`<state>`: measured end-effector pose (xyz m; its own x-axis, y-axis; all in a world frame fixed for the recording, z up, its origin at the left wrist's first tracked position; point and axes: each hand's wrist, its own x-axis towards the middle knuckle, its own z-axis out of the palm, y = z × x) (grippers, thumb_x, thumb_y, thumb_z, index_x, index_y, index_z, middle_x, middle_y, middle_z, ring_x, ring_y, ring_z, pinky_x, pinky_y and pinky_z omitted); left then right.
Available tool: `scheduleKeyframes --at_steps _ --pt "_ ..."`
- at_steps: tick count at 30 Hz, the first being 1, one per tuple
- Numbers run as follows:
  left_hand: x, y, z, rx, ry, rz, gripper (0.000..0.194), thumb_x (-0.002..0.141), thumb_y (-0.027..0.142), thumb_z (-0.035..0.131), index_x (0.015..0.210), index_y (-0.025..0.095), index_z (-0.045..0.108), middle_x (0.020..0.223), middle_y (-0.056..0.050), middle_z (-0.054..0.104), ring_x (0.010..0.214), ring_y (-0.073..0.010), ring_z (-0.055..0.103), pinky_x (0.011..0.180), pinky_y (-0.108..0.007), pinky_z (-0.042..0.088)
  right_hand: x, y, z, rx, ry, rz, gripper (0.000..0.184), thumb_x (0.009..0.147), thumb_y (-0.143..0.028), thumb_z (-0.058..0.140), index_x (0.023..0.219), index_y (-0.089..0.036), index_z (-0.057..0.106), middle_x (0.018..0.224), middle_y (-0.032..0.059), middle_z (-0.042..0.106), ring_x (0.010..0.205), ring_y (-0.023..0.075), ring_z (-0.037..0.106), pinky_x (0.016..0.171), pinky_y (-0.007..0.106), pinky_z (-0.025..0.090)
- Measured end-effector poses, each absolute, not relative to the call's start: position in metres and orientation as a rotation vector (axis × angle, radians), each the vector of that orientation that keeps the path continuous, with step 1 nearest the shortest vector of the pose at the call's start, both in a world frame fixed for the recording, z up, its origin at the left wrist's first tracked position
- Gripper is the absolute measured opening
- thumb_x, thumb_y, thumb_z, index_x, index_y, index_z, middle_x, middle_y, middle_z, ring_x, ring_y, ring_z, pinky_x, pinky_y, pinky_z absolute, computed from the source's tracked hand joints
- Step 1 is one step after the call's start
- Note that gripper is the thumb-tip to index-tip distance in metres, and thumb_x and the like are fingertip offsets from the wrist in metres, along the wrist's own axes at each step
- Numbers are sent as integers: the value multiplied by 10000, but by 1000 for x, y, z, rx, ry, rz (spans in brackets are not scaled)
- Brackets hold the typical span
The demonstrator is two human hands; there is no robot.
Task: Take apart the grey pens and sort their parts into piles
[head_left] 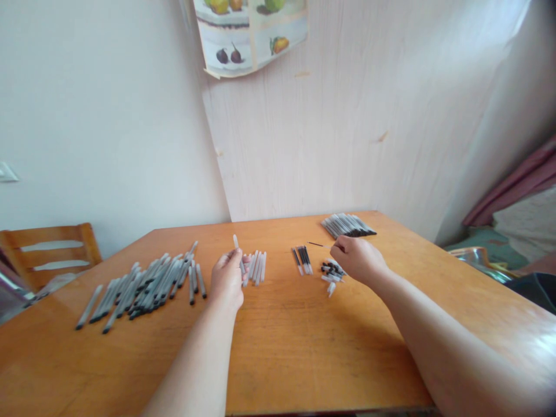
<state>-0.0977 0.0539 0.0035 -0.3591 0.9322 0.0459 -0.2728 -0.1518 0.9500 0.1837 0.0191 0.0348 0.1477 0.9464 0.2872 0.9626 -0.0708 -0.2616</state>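
Left of the refill row (306, 259), grips a pen barrel (235, 240) in left hand (226, 275), pointing away. Right of it, pinches seemingly a loose refill (315, 244) in right hand (354, 255), aimed barrelward.

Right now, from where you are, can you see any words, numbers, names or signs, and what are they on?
No words, numbers or signs can be read.
Fruit picture: just painted fruit, no lettering that I can see.
Pens on the left and far bundle: too small and blurred to tell.
White tube in the left hand: no readable mark.
Thin black refill by the right hand: too small to tell.
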Motion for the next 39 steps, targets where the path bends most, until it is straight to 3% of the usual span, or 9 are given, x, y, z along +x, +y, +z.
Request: scheduleKeyframes --at_steps 13,22,32,39 --pt "-94 51 0 1002 1278 1615 336 678 418 684 861 161 568 716 -22 638 453 -54 456 421 -166 304 160 21 18 -2070 -2039 -25 336 865 -376 400 835 -203 686 867 91 709 781 192 631 569 253 308" --pt "-84 50 -4 1207 1396 1613 393 731 358 660 1074 192 560 664 -12 628 537 -109 556 477 -183 381 163 24 16 -2013 -2081 49 336 859 -352 401 835 -210 704 850 83 710 772 189 626 566 251 308" --pt "-90 60 -20 1352 1565 1549 308 691 264 682 968 213 556 712 -13 638 555 -134 554 534 -216 373 165 22 18 -1962 -1993 95 327 862 -383 417 862 -222 701 847 65 706 760 174 605 562 245 280" --pt "-109 61 -16 1645 2033 1348 196 749 201 567 942 230 553 895 -85 679 806 -226 619 682 -292 391 168 23 16 -1909 -1998 98 354 870 -431 408 843 -224 694 800 57 696 707 169 591 548 246 279"
